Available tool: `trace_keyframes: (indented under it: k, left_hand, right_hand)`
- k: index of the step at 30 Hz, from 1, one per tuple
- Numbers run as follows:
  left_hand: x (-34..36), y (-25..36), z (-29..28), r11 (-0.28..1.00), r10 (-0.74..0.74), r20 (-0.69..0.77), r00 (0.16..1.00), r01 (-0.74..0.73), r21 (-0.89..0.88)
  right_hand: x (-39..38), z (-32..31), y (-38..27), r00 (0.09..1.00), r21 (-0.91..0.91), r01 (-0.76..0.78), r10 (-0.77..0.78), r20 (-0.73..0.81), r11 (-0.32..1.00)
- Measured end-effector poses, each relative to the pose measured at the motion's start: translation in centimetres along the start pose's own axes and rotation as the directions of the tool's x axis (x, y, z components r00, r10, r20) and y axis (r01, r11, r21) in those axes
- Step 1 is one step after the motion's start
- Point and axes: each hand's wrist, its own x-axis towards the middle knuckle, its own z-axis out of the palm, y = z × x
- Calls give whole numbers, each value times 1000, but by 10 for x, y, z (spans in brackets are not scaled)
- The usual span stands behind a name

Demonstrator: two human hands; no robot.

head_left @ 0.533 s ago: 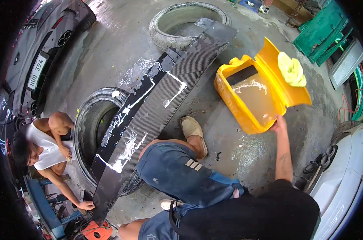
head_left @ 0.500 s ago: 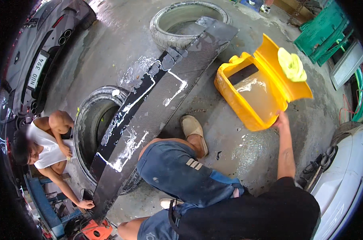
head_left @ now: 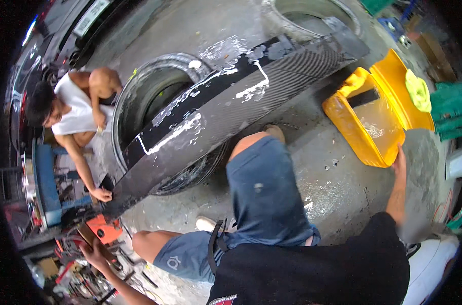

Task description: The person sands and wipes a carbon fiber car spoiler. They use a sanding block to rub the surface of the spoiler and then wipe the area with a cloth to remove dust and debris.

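My right hand (head_left: 399, 165) is closed on the near rim of a yellow cut-open plastic jerrycan (head_left: 337, 122), which holds cloudy water and has a dark rectangular piece inside. A light-yellow cloth (head_left: 418, 91) hangs over its raised flap. At the lower left, my left hand (head_left: 94, 255) grips a flat brown block (head_left: 88, 235) close to the near end of a long dark panel. This wet, carbon-patterned panel (head_left: 210, 124) slants across two tires, with bright white glints on its surface. A co-worker's hand (head_left: 101, 194) touches the panel's left end.
Under the panel lie a near tire (head_left: 121, 117) and a far tire (head_left: 274, 18). A person in a white sleeveless top (head_left: 81, 104) squats beside a blue metal stand (head_left: 47, 178). Tools and an orange object (head_left: 103, 229) crowd the lower left. A white car (head_left: 434, 269) is at the lower right.
The view has swung, so the panel and jerrycan sit farther right. My left hand has come into view at the lower left with the brown block. My right hand still grips the jerrycan.
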Motion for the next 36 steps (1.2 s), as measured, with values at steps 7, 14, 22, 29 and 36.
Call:
trace_keyframes:
  k: [7, 14, 22, 29, 36]
  left_hand:
    - [1, 223, 81, 958, 285, 636, 717, -198, -206]
    - [-91, 272, 200, 878, 478, 858, 186, -74, -473]
    - [-93, 242, 213, 903, 182, 967, 179, 358, -236]
    - [-118, 253, 168, 794, -164, 930, 330, 603, -74]
    - [-139, 292, 124, 616, -476, 811, 340, 787, 31]
  right_hand:
    - [-180, 71, 208, 978, 104, -185, 193, -76, 977]
    - [-204, 237, 219, 880, -862, -285, 470, -62, 420]
    - [-67, 450, 26, 918, -963, 265, 317, 237, -48]
    - [-9, 573, -6, 816, -846, 485, 463, 346, -222]
    - [9, 576, 23, 722, -741, 591, 619, 310, -318]
